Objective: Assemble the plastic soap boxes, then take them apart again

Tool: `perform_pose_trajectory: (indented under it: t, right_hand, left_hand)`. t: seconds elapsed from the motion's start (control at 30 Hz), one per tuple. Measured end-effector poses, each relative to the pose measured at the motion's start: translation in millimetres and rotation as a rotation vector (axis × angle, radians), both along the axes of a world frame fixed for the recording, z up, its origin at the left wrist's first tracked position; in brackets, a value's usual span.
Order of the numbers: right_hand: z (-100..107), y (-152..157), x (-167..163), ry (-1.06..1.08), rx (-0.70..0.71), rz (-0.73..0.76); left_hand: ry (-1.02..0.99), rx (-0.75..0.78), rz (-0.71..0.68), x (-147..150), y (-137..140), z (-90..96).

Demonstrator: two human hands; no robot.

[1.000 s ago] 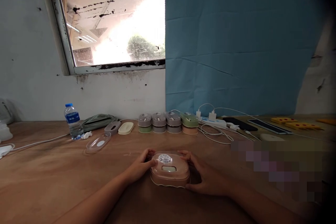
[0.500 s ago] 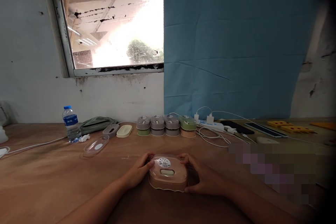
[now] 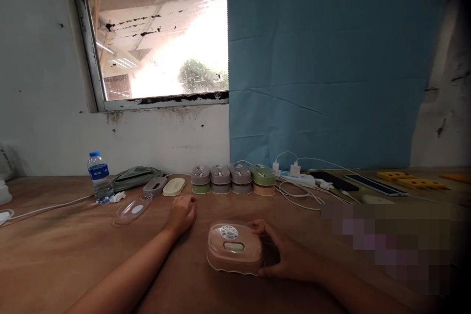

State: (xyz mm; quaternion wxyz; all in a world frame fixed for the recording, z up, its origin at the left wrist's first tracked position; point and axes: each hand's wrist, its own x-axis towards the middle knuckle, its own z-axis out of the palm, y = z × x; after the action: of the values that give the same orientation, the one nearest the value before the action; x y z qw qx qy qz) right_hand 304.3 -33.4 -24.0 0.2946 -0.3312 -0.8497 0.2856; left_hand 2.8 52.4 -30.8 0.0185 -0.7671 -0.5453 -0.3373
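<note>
A pink plastic box [image 3: 235, 255] with a clear cover, a round printed sticker and an oval slot on top stands in front of me. My right hand [image 3: 281, 252] grips its right side, thumb low at the front corner and fingers at the back corner. Away from the box, to its upper left, is my left hand [image 3: 182, 215], loosely bent, thumb apart from the fingers and nothing seen in it. Just beyond its fingertips lies a cream oval lid [image 3: 174, 187], beside a grey-mauve slotted lid [image 3: 154, 186]. A clear cover [image 3: 134, 208] lies left of that hand.
Several two-tone boxes [image 3: 221, 179] stand in a row at the back of the brown table [image 3: 66, 250]. To their right are a power strip [image 3: 298, 177], cables and phones [image 3: 375, 184]. A water bottle [image 3: 100, 179] and green pouch [image 3: 134, 178] stand back left.
My left hand has let go of the pink box and moved up and left, towards the cream lid. My right hand keeps its hold on the box.
</note>
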Motion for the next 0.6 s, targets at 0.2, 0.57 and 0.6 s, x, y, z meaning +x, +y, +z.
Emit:
perform_pose_trajectory:
  t: [0.2,0.57,0.6]
  right_hand:
    - [2,0,0,-0.009,-0.036,-0.014]
    - [8,-6,-1,-0.106,-0.038,-0.083]
    - [8,-6,-2,-0.119,-0.032,-0.071]
  left_hand:
    - [0.088,-0.049,0.311,-32,57,-1.9]
    - [0.285,-0.208,0.332,-58,6,11.5]
    - [0.301,-0.223,0.296,-60,-8,15.2]
